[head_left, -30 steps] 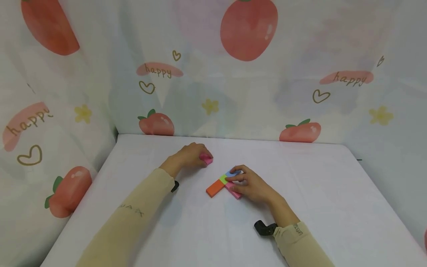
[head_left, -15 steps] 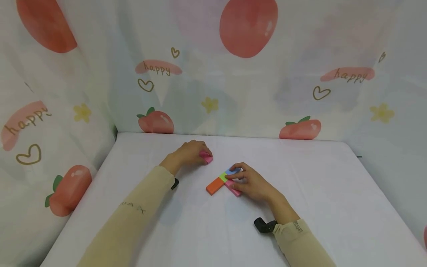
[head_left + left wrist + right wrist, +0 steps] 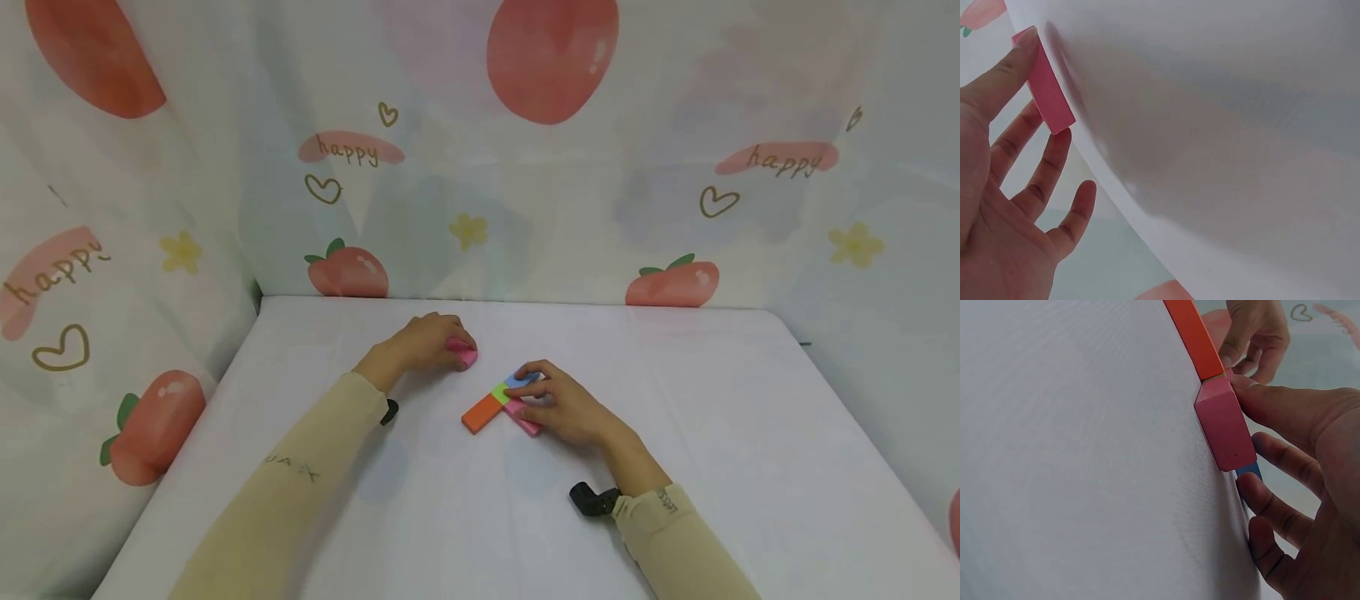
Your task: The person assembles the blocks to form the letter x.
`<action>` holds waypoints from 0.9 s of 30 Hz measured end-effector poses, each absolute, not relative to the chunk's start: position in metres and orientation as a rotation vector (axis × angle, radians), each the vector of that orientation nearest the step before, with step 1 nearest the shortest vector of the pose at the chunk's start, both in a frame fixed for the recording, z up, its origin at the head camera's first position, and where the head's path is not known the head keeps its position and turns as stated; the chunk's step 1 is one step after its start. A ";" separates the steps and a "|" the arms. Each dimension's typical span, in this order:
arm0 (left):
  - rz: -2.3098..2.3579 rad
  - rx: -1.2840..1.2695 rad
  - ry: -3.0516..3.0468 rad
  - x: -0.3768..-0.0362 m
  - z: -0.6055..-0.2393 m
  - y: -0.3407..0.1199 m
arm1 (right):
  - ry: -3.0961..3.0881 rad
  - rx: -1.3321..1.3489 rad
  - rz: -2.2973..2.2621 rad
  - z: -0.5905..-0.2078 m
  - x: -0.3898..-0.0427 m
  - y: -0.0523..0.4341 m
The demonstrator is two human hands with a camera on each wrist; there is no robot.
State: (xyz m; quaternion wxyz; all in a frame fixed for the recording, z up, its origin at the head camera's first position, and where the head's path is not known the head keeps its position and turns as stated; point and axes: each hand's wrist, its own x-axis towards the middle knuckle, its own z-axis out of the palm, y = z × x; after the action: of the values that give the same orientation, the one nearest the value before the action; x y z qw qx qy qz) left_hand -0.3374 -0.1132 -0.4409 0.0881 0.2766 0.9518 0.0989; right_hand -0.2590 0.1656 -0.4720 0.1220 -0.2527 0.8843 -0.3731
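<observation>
My left hand pinches a flat pink block between thumb and fingers, close over the white tabletop. To its right, an orange block, a small green block and a blue block lie end to end in a slanting row. A second pink block branches off this row near the green one. My right hand spans these pieces, thumb on the second pink block and fingertips at the green and blue ones, partly covering them. In the right wrist view, its fingers curve around that pink block.
The white table runs back to a fabric backdrop printed with fruit, hearts and flowers. More printed fabric rises along the left side. A black wrist camera sits at the right cuff.
The head view has tilted slightly, shifting the scene up a little. Both hands keep nearly the same places and holds, and the blocks lie as before.
</observation>
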 end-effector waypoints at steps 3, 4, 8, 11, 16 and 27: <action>0.305 0.831 2.831 -0.337 -0.442 -0.113 | 2.580 -0.742 -1.087 -0.472 -0.260 0.166; 0.306 0.830 2.830 -0.337 -0.442 -0.113 | 2.577 -0.742 -1.089 -0.471 -0.260 0.166; 0.327 0.819 2.820 -0.336 -0.443 -0.112 | 2.573 -0.735 -1.091 -0.472 -0.260 0.167; 0.335 0.816 2.818 -0.335 -0.442 -0.111 | 2.576 -0.738 -1.085 -0.473 -0.260 0.167; 0.297 0.824 2.827 -0.334 -0.443 -0.110 | 2.580 -0.745 -1.074 -0.473 -0.260 0.166; 0.304 0.862 2.827 -0.333 -0.442 -0.110 | 2.578 -0.721 -1.080 -0.473 -0.261 0.166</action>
State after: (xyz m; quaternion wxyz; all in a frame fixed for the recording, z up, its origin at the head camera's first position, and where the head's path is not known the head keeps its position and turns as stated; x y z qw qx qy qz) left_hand -0.3325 -0.1097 -0.4418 0.0852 0.2890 0.9481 0.1020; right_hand -0.2606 0.1663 -0.4734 0.1274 -0.2478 0.8858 -0.3711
